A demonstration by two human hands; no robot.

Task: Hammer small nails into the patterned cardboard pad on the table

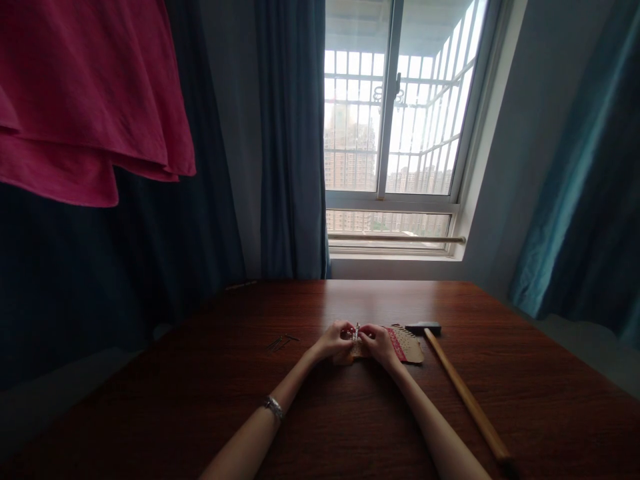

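Both my hands meet at the middle of a dark wooden table (210, 393). My left hand (334, 340) and my right hand (376, 343) are closed in a pinch around a small metal piece (357, 331) that stands upright between the fingertips. Under them lies a flat tan piece with a red patterned strip (406, 345); I cannot make out what it is. A bracelet (273, 407) sits on my left wrist.
A hammer with a long wooden handle (463, 390) lies to the right of my hands, its dark head (424, 327) near the tan piece. A few thin metal pins (281, 342) lie to the left. Window, blue curtains and a hanging pink cloth (90, 100) stand beyond.
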